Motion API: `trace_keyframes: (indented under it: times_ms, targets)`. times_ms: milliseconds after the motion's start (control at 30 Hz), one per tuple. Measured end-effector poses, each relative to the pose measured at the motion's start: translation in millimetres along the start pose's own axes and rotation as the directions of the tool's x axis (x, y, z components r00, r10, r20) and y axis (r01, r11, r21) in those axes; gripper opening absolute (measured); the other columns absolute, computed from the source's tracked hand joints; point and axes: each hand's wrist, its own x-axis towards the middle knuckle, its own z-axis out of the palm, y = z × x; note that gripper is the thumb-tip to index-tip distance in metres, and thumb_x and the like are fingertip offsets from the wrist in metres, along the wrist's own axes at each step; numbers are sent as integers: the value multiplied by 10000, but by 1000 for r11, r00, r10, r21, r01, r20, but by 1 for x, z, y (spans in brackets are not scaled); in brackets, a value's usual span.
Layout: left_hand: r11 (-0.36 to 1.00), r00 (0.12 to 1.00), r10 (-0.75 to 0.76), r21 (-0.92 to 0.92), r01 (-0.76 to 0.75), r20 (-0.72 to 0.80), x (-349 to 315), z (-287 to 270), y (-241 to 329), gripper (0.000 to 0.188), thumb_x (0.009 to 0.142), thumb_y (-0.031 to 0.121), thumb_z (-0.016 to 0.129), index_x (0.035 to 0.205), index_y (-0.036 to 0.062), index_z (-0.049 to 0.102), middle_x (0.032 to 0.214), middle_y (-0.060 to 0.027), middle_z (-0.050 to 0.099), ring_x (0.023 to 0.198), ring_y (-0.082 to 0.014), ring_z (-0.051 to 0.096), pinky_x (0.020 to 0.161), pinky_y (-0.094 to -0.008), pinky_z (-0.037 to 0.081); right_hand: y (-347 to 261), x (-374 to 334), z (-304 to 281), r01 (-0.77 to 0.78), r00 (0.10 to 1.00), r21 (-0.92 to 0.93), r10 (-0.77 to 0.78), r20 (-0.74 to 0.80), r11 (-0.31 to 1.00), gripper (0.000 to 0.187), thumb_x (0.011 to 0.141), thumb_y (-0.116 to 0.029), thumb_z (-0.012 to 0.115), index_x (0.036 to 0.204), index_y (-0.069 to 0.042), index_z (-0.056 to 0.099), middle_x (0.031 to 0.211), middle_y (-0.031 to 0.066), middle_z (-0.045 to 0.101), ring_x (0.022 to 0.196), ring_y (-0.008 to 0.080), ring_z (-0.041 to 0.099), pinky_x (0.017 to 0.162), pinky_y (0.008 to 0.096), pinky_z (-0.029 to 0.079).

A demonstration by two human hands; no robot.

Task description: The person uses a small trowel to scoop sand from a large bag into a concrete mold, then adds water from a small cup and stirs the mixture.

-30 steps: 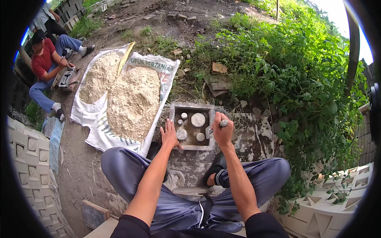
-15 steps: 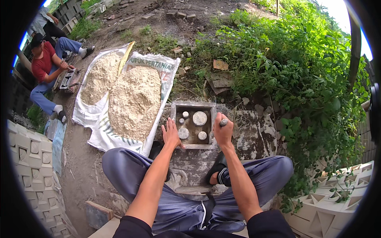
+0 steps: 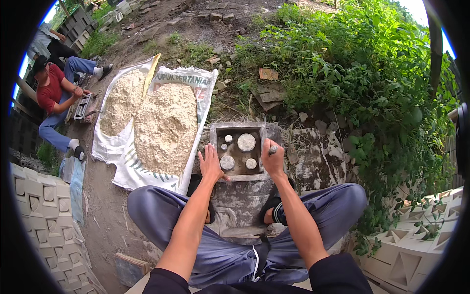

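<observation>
Here, right hand [image 3: 274, 159] gripped a tool handle [image 3: 272, 150], its working end hidden | left hand [image 3: 211, 165], fingers spread, lay against the left wall of a square mould [image 3: 240, 125], ahead of the shoes [image 3: 268, 214] | white sack [image 3: 208, 90] bore green and reddish lettering [image 3: 182, 78], partly covered by pale powder [image 3: 169, 115]

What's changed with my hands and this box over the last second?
Your right hand, holding the tool, has shifted slightly left and toward you relative to the box. The tool's blade, visible inside the box a second ago, no longer shows. Nothing was taken hold of or let go. Your left hand still rests at the box's left side; the round pieces inside look unmoved.
</observation>
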Motion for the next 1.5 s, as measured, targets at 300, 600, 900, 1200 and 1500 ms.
trace_keyframes:
  times_ms: [300,600,900,1200,1500]
  targets:
    - [995,999,25,-98,-28,-30,3,13,-11,1517,333,608,868,1471,-40,103,1567,-165,90,1459,-278,67,1163,-515,110,-44,17,-13,-69,996,174,78,-45,982,359,964,-189,492,668,14,498,511,135,414,437,187,381,454,365,340]
    - [993,1000,-1,-116,3,21,0,19,-8,1493,364,564,891,1477,-23,88,1570,-150,78,1459,-263,73,1164,-494,132,3,3,2,-139,988,204,150,-38,969,414,995,-253,460,641,-42,426,534,-19,414,501,60,390,453,283,329]
    - [986,1000,-13,-167,13,2,5,17,-5,1479,363,494,915,1474,-30,92,1573,-164,40,1461,-272,54,1165,-491,121,-27,24,-13,-124,988,238,143,-65,963,369,987,-209,471,687,6,475,520,59,411,488,123,388,467,340,341]
    - [987,998,-17,-158,27,61,5,19,-10,1502,356,529,908,1478,-26,77,1575,-158,24,1462,-269,50,1168,-490,109,-29,19,-1,-60,998,72,61,-20,996,346,966,-204,511,703,20,489,560,177,400,485,238,347,483,376,357]
    - [984,1000,-11,-179,10,-4,7,18,-6,1489,346,492,920,1473,-29,97,1574,-160,33,1461,-272,57,1166,-496,116,-22,-6,18,137,988,71,-142,66,988,280,951,-134,533,722,16,471,565,184,401,488,298,323,452,376,339]
